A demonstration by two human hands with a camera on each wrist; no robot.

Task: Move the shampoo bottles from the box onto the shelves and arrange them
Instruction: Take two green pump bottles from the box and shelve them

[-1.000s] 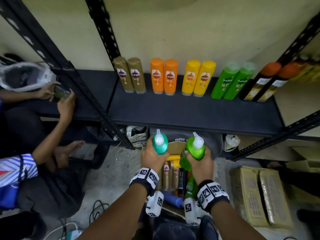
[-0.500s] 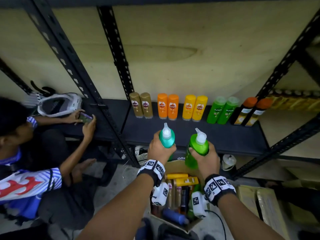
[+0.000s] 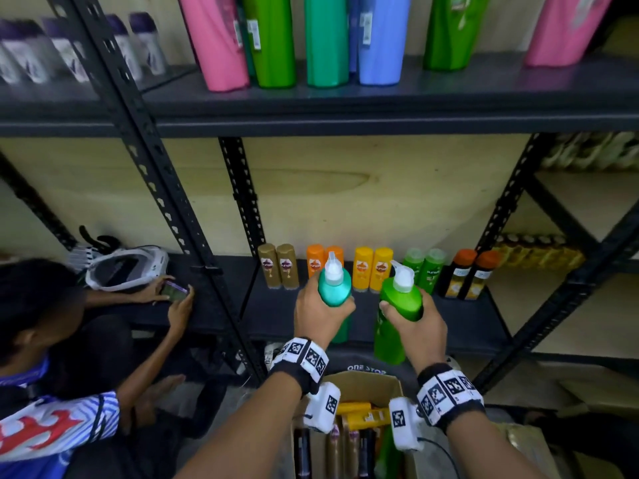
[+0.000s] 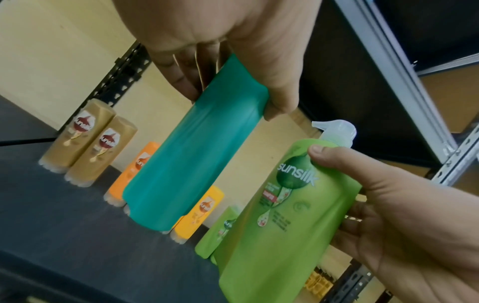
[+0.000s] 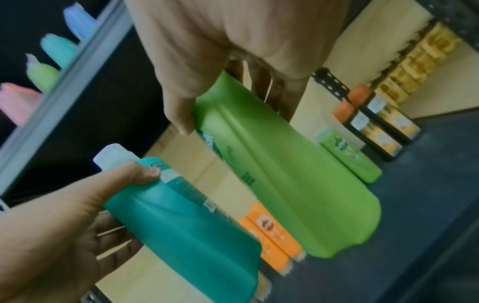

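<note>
both hands (image 3: 370,323) curl around 2 pump bottles, teal bottle (image 3: 334,288) left, green bottle (image 3: 397,316) right, lifted clear of the box (image 3: 363,385); next likely: the upper shelf (image 3: 380,102) at 12 o'clock.

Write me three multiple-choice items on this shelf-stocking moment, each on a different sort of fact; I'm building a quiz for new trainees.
1. Where is the teal bottle?
A. in the left hand, above the box
B. standing on the upper shelf
C. lying on the floor

2. What colour is the bottle in the right hand?
A. pink
B. light green
C. orange

3. What state is the box in?
A. taped shut
B. flattened
C. open, with bottles inside

Answers:
1 A: the head view shows left-hand fingers wrapped round it, in front of the lower shelf.
2 B: the light green bottle shows a green label in the left wrist view.
3 C: yellow and dark bottles lie visible between its flaps.
</note>
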